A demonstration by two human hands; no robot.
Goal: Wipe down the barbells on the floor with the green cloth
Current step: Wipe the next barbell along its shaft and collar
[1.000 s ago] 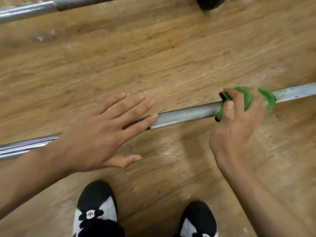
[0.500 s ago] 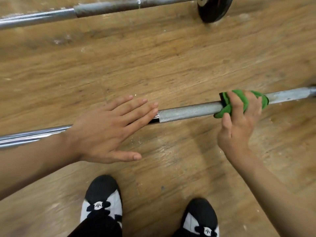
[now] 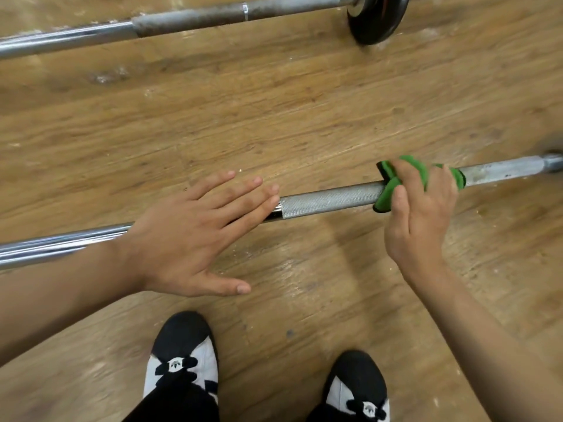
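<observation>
Near barbell [image 3: 329, 201] flat on wood floor [image 3: 274, 117], left to right. Green cloth [image 3: 386, 198] wrapped round bar, toward right end, just past rough grip part. Right hand [image 3: 417, 220] curled tight round cloth and bar. Left hand [image 3: 189, 239] flat, fingers straight, over shiny part of same bar. Second barbell [image 3: 198, 18] farther off, black plate [image 3: 377, 16] on it. Two black-and-white shoes [image 3: 182, 360] at bottom.
</observation>
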